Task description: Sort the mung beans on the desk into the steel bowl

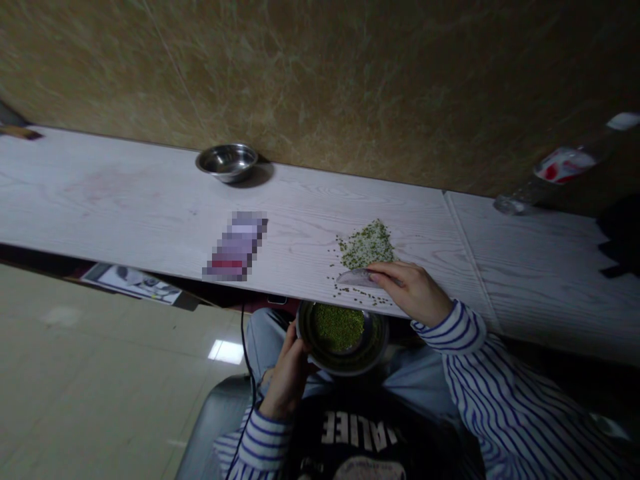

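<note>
Striped sleeve (505,387) angled inward — right hand (415,293) pinching thin scraper (356,277).

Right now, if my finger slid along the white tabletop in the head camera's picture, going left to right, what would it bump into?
Brown strip at the left edge → shiny metal bowl by the wall → pile of green and white grains → clear bottle with a red-and-white label.

Indoors, kind of place unclear: marbled wall (320,87) rose behind the pale bench (150,200); glossy tiled floor (100,360) lay below it.
</note>
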A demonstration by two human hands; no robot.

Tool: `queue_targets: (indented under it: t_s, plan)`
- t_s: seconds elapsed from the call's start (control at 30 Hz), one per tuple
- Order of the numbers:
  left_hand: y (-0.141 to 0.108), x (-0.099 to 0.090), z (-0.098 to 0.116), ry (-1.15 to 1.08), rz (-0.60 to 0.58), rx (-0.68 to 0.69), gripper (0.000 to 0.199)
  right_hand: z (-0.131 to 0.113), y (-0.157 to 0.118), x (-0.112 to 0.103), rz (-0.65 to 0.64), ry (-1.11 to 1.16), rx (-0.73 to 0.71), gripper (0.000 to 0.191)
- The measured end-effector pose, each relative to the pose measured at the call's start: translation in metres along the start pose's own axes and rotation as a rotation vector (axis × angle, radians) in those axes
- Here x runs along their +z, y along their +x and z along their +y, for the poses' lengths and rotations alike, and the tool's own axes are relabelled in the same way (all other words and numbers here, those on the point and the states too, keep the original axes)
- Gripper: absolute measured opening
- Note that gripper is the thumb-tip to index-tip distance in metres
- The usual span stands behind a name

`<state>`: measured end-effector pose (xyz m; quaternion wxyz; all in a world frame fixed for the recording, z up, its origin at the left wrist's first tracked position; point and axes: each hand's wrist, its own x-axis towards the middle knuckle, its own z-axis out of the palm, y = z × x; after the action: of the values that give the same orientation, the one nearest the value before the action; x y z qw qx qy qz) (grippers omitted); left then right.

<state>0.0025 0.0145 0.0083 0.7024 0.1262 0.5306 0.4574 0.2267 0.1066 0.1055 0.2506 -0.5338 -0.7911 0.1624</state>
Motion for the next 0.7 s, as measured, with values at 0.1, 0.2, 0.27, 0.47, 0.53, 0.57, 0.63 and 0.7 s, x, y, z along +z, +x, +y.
queue_targets:
  t_s: [0.1, 0.2, 0.27, 0.47, 0.53, 0.57, 0.63, 0.7]
  plan:
    - [-0.0003, 0.0001, -0.0003, -0.008, -0.011, -0.009, 0.064, -0.0044, 0.0023, 0.0027, 0.004, -0.018, 0.000, 0.024]
    - [-0.0004, -0.0004, 0.0001, -0.010, -0.022, -0.004, 0.067, -0.0060, 0.0035, 0.0040, -0.008, -0.036, 0.007, 0.024]
    - [0.0000, -0.0009, 0.0001, -0.013, -0.017, -0.003, 0.067, -0.0047, 0.0030, 0.0036, -0.002, -0.036, 0.029, 0.025]
    - [0.0012, -0.0004, -0.0009, 0.010, -0.033, 0.000, 0.062, -0.0024, -0.0020, -0.0001, 0.043, 0.005, 0.121, 0.026]
    - [0.0004, 0.0003, -0.0002, 0.004, -0.039, -0.004, 0.060, -0.0049, -0.0024, 0.0002, 0.034, 0.006, 0.099, 0.025]
    - [-0.0001, 0.0005, 0.0003, 0.001, -0.046, -0.006, 0.060, -0.0064, -0.0022, 0.0008, 0.023, 0.003, 0.080, 0.025]
    - [-0.0010, 0.0005, 0.0016, 0.003, -0.069, -0.009, 0.061, -0.0093, -0.0010, 0.0025, -0.004, -0.003, 0.046, 0.026]
    - [-0.0013, 0.0000, 0.0023, 0.008, -0.080, -0.007, 0.062, -0.0106, 0.0005, 0.0043, -0.019, -0.001, 0.037, 0.026]
